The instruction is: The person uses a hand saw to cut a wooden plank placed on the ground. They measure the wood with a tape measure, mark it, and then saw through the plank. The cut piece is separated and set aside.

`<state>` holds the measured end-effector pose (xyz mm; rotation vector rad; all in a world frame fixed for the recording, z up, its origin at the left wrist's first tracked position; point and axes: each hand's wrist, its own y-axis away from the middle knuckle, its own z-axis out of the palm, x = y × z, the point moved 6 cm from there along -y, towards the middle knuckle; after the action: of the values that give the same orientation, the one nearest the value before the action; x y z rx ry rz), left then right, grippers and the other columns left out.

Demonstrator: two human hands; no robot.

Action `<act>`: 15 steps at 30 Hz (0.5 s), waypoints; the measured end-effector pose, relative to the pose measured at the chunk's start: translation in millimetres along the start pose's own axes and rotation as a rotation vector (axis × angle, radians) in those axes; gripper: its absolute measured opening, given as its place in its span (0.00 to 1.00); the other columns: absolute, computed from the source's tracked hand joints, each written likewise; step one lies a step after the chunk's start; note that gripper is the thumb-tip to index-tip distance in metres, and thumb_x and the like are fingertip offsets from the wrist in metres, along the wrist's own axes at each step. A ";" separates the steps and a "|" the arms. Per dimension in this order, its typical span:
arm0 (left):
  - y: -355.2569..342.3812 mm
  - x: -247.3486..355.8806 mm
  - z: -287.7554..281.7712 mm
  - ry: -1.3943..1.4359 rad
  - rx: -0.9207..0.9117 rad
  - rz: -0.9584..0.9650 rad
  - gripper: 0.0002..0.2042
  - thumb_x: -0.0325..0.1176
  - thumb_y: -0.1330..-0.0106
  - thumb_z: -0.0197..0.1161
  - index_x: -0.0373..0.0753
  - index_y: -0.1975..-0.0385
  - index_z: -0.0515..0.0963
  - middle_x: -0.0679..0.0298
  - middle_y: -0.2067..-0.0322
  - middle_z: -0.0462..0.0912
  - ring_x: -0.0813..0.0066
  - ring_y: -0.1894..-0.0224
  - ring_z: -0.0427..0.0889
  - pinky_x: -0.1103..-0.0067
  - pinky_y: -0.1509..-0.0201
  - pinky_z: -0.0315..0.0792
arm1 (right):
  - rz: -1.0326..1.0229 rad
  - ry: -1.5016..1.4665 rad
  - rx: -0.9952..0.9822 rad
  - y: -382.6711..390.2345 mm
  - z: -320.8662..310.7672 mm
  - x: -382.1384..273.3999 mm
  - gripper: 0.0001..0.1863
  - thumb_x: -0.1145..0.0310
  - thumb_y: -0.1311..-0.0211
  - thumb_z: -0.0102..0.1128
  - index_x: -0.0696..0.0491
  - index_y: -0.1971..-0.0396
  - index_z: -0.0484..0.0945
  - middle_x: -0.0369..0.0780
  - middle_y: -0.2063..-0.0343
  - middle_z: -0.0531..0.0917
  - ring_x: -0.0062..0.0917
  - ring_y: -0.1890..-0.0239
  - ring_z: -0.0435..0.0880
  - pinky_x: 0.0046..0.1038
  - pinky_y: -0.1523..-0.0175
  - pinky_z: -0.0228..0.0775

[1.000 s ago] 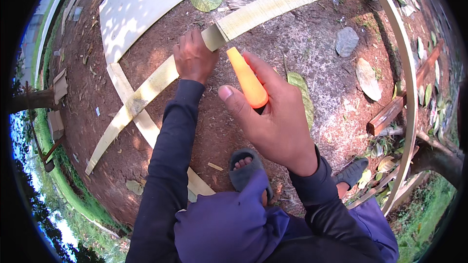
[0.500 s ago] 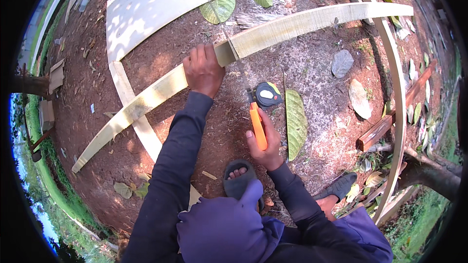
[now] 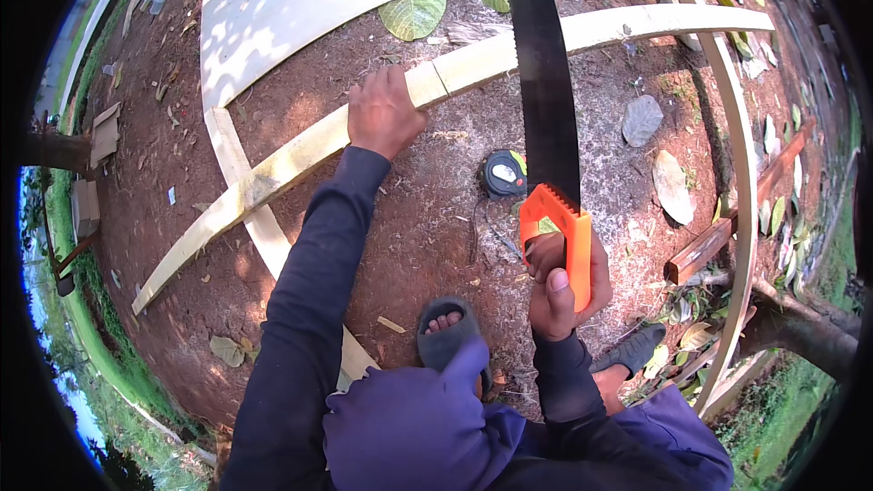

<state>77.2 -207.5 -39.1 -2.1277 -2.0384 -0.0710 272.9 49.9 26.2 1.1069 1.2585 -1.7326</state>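
Note:
My left hand is wrapped over a long pale wooden board that stretches across the view and looks bent by the lens. Just right of that hand, a thin dark cut line crosses the wood. In my right hand is a hand saw, gripped by its orange handle. The blade is turned flat to the view and points away from me, passing above the board right of the cut line. A black tape measure lies on the ground left of the blade.
A wide pale sheet of wood lies at the back left. Another strip of wood runs beneath the board, and a long one curves down the right side. Large leaves and a brown timber piece lie on the soil.
The saw has come out of the board's cut and moved right, its blade turning from edge-on to flat. My left hand stays on the board. The tape measure is more exposed.

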 end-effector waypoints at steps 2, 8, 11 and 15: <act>5.3 -2.0 1.7 -0.032 0.018 0.007 0.21 0.38 0.47 0.72 0.37 0.57 0.74 0.55 0.59 0.81 0.56 0.53 0.81 0.61 0.46 0.71 | 0.029 -0.019 0.043 1.2 -1.9 -13.4 0.33 0.62 0.34 0.61 0.72 0.37 0.70 0.37 0.78 0.78 0.20 0.75 0.75 0.25 0.66 0.71; 6.4 -2.0 22.1 -0.119 -0.090 -0.011 0.23 0.41 0.46 0.72 0.38 0.54 0.73 0.56 0.59 0.79 0.60 0.52 0.80 0.62 0.46 0.71 | 0.165 0.035 0.176 -11.6 -5.6 9.4 0.31 0.67 0.34 0.57 0.73 0.37 0.70 0.36 0.78 0.76 0.18 0.78 0.71 0.22 0.72 0.66; -5.0 2.3 9.7 -0.090 -0.062 -0.002 0.24 0.43 0.47 0.74 0.36 0.55 0.73 0.55 0.60 0.78 0.56 0.53 0.80 0.62 0.45 0.70 | 0.320 -0.160 0.242 -26.1 18.1 0.5 0.30 0.72 0.36 0.53 0.70 0.35 0.70 0.35 0.79 0.76 0.15 0.79 0.71 0.19 0.73 0.66; -3.5 -1.6 1.8 -0.070 -0.032 0.006 0.27 0.48 0.45 0.75 0.37 0.55 0.73 0.55 0.58 0.78 0.55 0.52 0.79 0.61 0.45 0.70 | 0.314 -0.103 0.218 -31.8 9.2 9.6 0.30 0.73 0.36 0.53 0.70 0.35 0.70 0.35 0.78 0.76 0.15 0.79 0.72 0.19 0.73 0.66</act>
<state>73.4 -208.6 -40.8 -2.1855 -2.0827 -0.0294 238.6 49.0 29.8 1.2478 0.7980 -1.6867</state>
